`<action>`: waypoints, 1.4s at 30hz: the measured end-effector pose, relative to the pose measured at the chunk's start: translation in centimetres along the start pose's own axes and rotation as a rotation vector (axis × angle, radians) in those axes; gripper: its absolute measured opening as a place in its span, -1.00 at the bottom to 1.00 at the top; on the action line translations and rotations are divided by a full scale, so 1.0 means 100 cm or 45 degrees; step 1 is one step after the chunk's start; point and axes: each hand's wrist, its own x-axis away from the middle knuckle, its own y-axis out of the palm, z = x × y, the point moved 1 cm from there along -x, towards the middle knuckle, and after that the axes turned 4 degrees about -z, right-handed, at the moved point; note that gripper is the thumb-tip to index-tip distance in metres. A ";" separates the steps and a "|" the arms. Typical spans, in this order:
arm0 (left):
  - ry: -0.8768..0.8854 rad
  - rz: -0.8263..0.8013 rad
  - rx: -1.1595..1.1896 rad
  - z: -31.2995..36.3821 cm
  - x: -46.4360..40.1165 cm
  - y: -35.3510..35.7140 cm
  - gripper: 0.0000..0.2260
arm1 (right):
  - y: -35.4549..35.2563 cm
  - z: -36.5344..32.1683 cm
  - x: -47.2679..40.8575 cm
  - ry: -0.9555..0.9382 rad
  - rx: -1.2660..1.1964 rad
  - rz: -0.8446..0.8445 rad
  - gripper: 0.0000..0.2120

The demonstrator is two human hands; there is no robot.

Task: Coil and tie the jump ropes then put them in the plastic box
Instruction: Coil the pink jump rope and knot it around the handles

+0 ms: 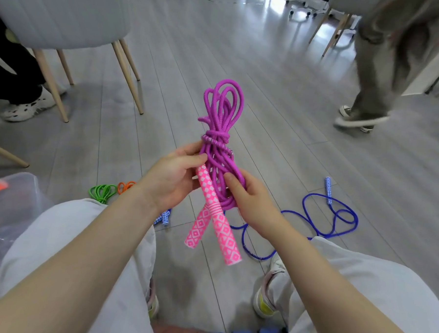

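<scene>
Held up between both hands, above the lap: coiled purple braided jump rope (pixel 221 130), knotted around its middle, loops fanning beyond the fingertips. Left hand (pixel 173 179) wrapped around the bundle just below the knot, thumb across the strands. Right hand (pixel 249 201) gripping the lower loops, thumb pressed on the cord. Hanging crossed beneath both palms: two pink white-patterned handles (pixel 214 224). Left of the left wrist, at the frame edge: clear plastic box (pixel 15 206), contents blurred. On the grey floor (pixel 219 51) beyond the right forearm: loose blue rope (pixel 332 218). Past the left forearm: green coiled rope (pixel 102 192) beside an orange one (pixel 126 186).
</scene>
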 end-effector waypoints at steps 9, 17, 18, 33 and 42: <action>-0.078 0.091 -0.295 -0.013 -0.001 0.005 -0.56 | -0.012 -0.002 -0.003 -0.070 0.051 0.039 -0.84; -0.024 0.111 -0.437 -0.023 0.000 0.010 -0.42 | -0.013 0.001 -0.003 -0.056 0.146 0.070 -0.87; -0.005 0.108 -0.452 -0.021 0.000 0.009 -0.42 | -0.014 0.000 -0.003 -0.056 0.109 0.067 -0.87; -0.004 0.069 -0.556 -0.013 -0.001 0.001 -0.48 | -0.024 -0.010 -0.007 0.148 -0.740 0.020 -0.79; -0.171 -0.146 -0.835 -0.030 0.004 0.007 -0.28 | -0.039 -0.010 -0.009 0.210 -1.129 0.086 -0.40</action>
